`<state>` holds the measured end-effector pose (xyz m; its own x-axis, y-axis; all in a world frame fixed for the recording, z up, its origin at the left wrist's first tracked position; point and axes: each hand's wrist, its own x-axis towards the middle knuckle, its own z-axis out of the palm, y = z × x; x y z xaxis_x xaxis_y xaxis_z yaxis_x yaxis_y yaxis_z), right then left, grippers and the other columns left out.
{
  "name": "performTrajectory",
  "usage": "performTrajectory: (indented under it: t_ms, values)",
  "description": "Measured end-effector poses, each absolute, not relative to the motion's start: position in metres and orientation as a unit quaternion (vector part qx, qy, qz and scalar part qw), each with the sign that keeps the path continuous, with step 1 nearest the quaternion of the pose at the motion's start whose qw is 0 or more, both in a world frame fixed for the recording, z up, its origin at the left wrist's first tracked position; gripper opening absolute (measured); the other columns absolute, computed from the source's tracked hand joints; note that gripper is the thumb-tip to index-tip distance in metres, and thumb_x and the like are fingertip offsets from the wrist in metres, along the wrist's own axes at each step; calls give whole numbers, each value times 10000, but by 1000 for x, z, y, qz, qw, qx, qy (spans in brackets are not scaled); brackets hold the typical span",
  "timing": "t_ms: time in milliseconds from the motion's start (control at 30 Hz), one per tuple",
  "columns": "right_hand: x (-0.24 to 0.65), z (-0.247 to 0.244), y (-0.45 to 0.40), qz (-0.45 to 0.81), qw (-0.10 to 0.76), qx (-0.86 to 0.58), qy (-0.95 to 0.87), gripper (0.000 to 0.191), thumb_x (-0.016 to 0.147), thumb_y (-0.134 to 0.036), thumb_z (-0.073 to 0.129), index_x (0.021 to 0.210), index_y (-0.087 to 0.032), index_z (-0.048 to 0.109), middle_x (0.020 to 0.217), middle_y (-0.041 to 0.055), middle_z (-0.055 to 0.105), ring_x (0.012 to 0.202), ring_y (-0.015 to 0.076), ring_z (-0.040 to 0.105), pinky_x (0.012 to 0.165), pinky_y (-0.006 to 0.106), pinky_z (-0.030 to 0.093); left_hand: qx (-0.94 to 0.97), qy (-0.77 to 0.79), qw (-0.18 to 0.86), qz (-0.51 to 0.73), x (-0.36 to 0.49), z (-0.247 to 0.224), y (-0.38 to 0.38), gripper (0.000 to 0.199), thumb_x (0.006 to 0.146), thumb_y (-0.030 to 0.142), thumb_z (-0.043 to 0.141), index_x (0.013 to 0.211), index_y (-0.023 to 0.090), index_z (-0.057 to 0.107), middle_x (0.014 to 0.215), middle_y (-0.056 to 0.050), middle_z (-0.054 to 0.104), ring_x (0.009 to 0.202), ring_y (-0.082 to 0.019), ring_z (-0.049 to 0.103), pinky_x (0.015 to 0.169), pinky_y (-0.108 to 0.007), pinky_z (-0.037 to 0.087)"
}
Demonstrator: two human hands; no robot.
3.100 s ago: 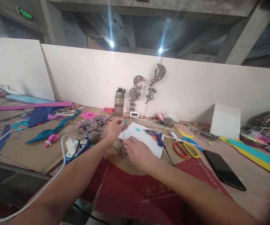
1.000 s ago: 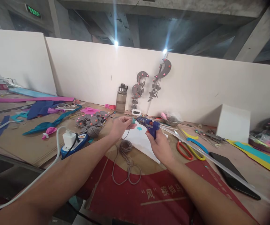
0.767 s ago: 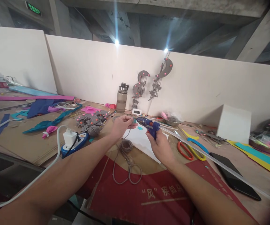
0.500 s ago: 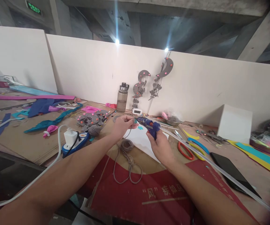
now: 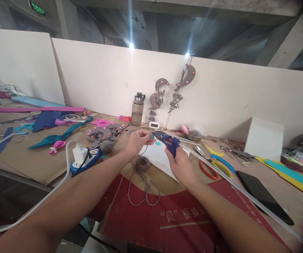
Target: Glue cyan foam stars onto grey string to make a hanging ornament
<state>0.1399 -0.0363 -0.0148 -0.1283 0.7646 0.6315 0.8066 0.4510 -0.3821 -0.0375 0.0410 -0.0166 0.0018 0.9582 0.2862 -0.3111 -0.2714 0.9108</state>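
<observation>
My right hand [image 5: 179, 160] is wrapped round the handle of a blue hot glue gun [image 5: 168, 140], with a long clear glue stick [image 5: 219, 172] trailing from its back. The nozzle points left, close against a small teal piece [image 5: 152, 135] pinched in the fingertips of my left hand [image 5: 139, 140]. Whether nozzle and piece touch I cannot tell. A grey cord [image 5: 142, 163] runs down from my left hand into a loose coil. Beneath the hands lies a white sheet [image 5: 162, 160] bearing a turquoise flower-shaped cutout [image 5: 158, 143].
Scissors [image 5: 209, 170] with red and yellow handles and a black phone [image 5: 264, 196] lie to the right. A power strip [image 5: 88, 161] and grey yarn pieces [image 5: 104, 135] are on the left. Behind stand a bottle [image 5: 137, 110] and a small digital clock [image 5: 154, 125].
Almost nothing differs. Both hands keep the same hold, with the glue gun's nozzle still beside the teal piece; the whole view has shifted very slightly.
</observation>
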Motion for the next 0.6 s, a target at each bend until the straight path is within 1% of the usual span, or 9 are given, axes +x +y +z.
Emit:
performTrajectory:
  t_ms: [267, 600]
  values:
    - [140, -14, -37, -26, 401, -525, -750, 273, 917, -362, 405, 1054, -164, 532, 998, 150, 668, 940, 275, 630, 774, 377, 483, 494, 327, 511, 623, -37, -14, 38, 262, 671, 293, 764, 718, 116, 577, 637, -9, 603, 635, -172, 680, 716, -381, 589]
    - [139, -15, -36, -43, 405, -525, -747, 211, 900, -349, 431, 963, -185, 549, 915, 127, 679, 859, 266, 647, 729, 362, 490, 501, 331, 508, 618, -38, -17, 39, 249, 685, 286, 740, 753, 107, 583, 669, -27, 636, 656, -182, 693, 708, -359, 590]
